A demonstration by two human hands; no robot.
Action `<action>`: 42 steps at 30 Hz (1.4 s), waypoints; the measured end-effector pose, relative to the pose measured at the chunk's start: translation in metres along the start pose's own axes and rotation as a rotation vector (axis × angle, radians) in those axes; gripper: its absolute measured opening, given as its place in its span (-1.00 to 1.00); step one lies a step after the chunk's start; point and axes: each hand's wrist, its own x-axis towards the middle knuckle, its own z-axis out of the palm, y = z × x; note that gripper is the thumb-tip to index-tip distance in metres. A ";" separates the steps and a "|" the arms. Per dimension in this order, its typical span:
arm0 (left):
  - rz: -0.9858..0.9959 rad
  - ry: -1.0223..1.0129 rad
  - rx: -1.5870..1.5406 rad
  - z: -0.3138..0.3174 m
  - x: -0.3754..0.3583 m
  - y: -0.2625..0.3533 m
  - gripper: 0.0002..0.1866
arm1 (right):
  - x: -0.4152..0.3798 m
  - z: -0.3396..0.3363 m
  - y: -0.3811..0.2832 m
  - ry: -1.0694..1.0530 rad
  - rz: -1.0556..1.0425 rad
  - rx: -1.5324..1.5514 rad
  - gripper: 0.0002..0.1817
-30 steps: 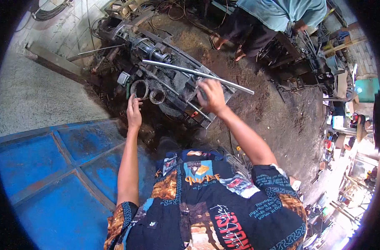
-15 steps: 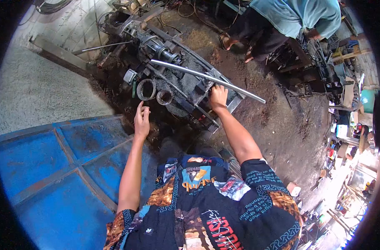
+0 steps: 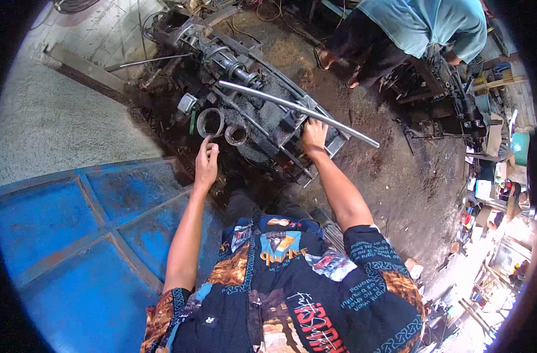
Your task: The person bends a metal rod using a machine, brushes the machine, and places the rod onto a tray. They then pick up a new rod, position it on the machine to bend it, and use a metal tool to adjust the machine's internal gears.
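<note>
One steel rod [image 3: 298,110] slants upper-left to lower-right, seemingly over right hand [image 3: 314,136].

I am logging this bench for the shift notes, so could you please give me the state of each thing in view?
Left hand: empty, fingertips at the larger metal ring's rim.
Right hand: resting on the machine frame, beneath the rod.
Larger metal ring: lying flat, hollow side up.
Smaller metal ring: lying flat beside the larger one.
Steel rod: lying slantwise across the machine, one end overhanging.

Greasy machine frame [image 3: 292,154] on dirt floor [image 3: 398,176]
</note>
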 end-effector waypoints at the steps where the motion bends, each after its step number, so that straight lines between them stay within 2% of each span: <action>1: 0.001 0.004 0.000 -0.001 0.002 0.001 -0.42 | -0.001 -0.002 0.003 0.003 -0.003 0.002 -0.80; 3: 0.015 0.026 -0.006 -0.002 0.003 0.004 -0.42 | -0.009 -0.016 0.013 -0.124 -0.021 0.030 -0.80; 4: 0.013 0.031 -0.013 -0.002 0.004 0.005 -0.42 | -0.013 -0.026 0.018 -0.123 -0.029 0.026 -0.80; 6: 0.025 0.007 0.000 -0.003 0.006 0.006 -0.41 | -0.030 -0.045 0.029 -0.363 0.027 -0.022 -0.81; 8: 0.027 0.003 -0.002 0.002 0.006 0.014 -0.42 | -0.056 -0.058 0.043 -0.282 0.011 -0.021 -0.82; 11: 0.237 -0.023 -0.016 0.013 0.021 0.022 -0.46 | -0.082 -0.088 0.047 -0.372 0.123 0.012 -0.81; 13: 0.317 -0.079 -0.008 0.020 0.046 0.037 -0.44 | -0.096 -0.106 0.044 -0.541 0.295 0.200 -0.77; 17: 0.474 -0.200 0.063 0.034 0.107 0.079 -0.38 | -0.115 -0.132 0.010 -0.572 0.333 0.344 -0.70; 18: 0.532 -0.232 0.078 0.037 0.124 0.084 -0.45 | -0.116 -0.131 -0.001 -0.561 0.366 0.340 -0.70; 21: 0.518 -0.343 0.211 0.041 0.163 0.097 -0.53 | -0.111 -0.136 -0.040 -0.551 0.436 0.413 -0.72; 27: 0.634 -0.460 0.380 0.048 0.205 0.135 -0.43 | -0.074 -0.103 -0.111 -0.500 0.567 0.478 -0.72; 29: 0.657 -0.441 0.324 0.044 0.211 0.142 -0.43 | -0.056 -0.088 -0.130 -0.499 0.583 0.482 -0.72; 31: 0.629 -0.418 0.177 0.029 0.210 0.147 -0.44 | -0.036 -0.073 -0.149 -0.387 0.682 0.549 -0.71; 32: 0.628 -0.426 0.176 0.022 0.209 0.139 -0.44 | -0.025 -0.066 -0.158 -0.389 0.690 0.548 -0.71; 34: 0.808 -0.298 0.026 0.005 0.214 0.116 -0.46 | -0.003 -0.054 -0.171 -0.356 0.795 0.525 -0.71; 35: 0.849 -0.278 0.055 -0.004 0.216 0.104 -0.46 | 0.007 -0.051 -0.174 -0.358 0.795 0.524 -0.71; 37: 0.844 -0.242 0.061 -0.023 0.215 0.084 -0.45 | 0.026 -0.051 -0.184 -0.201 0.879 0.501 -0.72; 38: 0.841 -0.208 0.066 -0.031 0.213 0.075 -0.44 | 0.033 -0.049 -0.185 -0.208 0.877 0.505 -0.72; 40: 0.812 -0.221 0.111 -0.044 0.210 0.060 -0.43 | 0.043 -0.043 -0.186 -0.434 0.985 0.436 -0.67; 41: 0.815 -0.226 0.133 -0.048 0.210 0.053 -0.43 | 0.044 -0.043 -0.186 -0.546 0.966 0.412 -0.63; 42: 0.818 -0.230 0.155 -0.051 0.210 0.048 -0.42 | 0.046 -0.040 -0.185 -0.545 0.960 0.413 -0.63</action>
